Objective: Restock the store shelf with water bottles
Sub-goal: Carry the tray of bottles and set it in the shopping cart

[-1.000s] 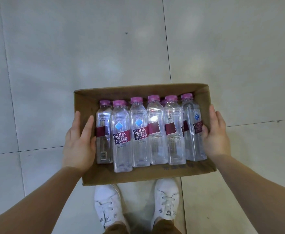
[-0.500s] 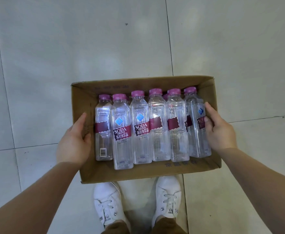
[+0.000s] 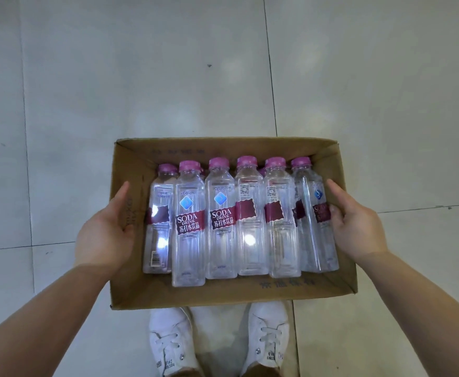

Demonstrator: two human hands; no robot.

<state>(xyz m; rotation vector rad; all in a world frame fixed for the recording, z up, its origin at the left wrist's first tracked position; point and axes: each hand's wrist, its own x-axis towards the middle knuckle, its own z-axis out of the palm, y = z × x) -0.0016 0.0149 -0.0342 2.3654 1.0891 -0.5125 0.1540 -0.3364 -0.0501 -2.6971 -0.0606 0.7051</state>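
Observation:
An open brown cardboard box hangs in front of me, above my feet. Inside lie several clear water bottles side by side, with pink caps pointing away from me and dark red "SODA DRINK" labels. More caps show underneath them. My left hand grips the box's left wall, thumb inside and fingers outside. My right hand grips the right wall, and its fingers curl over the edge against the rightmost bottle.
Pale grey floor tiles with dark seams fill the view around the box. My two white lace-up shoes stand just below the box's near edge. No shelf is in sight.
The box has come up closer to the camera and looks larger. Both hands have slid along its side walls, and the right fingers now hook over the right edge.

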